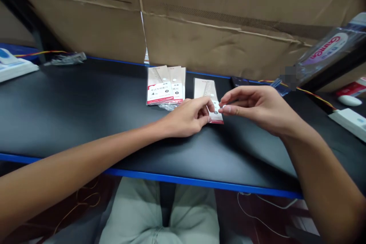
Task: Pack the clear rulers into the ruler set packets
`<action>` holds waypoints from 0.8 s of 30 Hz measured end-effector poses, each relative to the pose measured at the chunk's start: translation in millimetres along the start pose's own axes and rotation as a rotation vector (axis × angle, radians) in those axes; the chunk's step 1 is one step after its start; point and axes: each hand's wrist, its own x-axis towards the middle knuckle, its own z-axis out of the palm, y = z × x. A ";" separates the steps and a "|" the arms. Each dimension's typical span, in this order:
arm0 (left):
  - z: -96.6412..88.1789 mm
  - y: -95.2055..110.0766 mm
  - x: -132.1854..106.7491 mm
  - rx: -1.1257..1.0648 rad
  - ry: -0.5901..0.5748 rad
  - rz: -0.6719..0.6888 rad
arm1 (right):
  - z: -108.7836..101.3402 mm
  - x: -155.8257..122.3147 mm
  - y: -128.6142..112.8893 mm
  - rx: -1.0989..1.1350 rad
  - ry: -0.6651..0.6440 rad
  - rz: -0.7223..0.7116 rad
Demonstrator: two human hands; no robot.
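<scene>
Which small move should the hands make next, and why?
Perhaps the left hand should steady the flat, beige and red plastic packet on the black tabletop: this hand curls over the packet's lower left, and the right hand is by the packet's right edge.

On the front packet of the left pile, a dark line of Chinese characters, apparently "考试专用套尺", stands above a large "4"; a black disc there seems to read "20". The right packet bears a similar disc, too small to read. The far cardboard shows "kgf" at left and large, cut-off Chinese characters at right. The far-right container carries a logo like "Gamen".
</scene>
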 end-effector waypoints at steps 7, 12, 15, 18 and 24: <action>-6.8 -4.1 6.7 -0.392 0.056 -0.199 | 9.8 -6.5 -3.8 -0.153 0.040 -0.112; -8.2 -2.8 6.3 -0.438 0.059 -0.238 | 14.9 -7.2 -1.9 -0.185 0.024 -0.126; -7.5 -4.6 6.4 -0.457 0.058 -0.234 | 16.6 -6.3 0.8 -0.195 -0.014 -0.129; -6.9 -7.4 6.9 -0.470 0.051 -0.227 | 18.1 -6.5 2.9 -0.214 -0.036 -0.152; -5.7 -12.0 7.5 -0.434 0.037 -0.177 | 22.2 -7.1 0.7 -0.298 -0.082 -0.226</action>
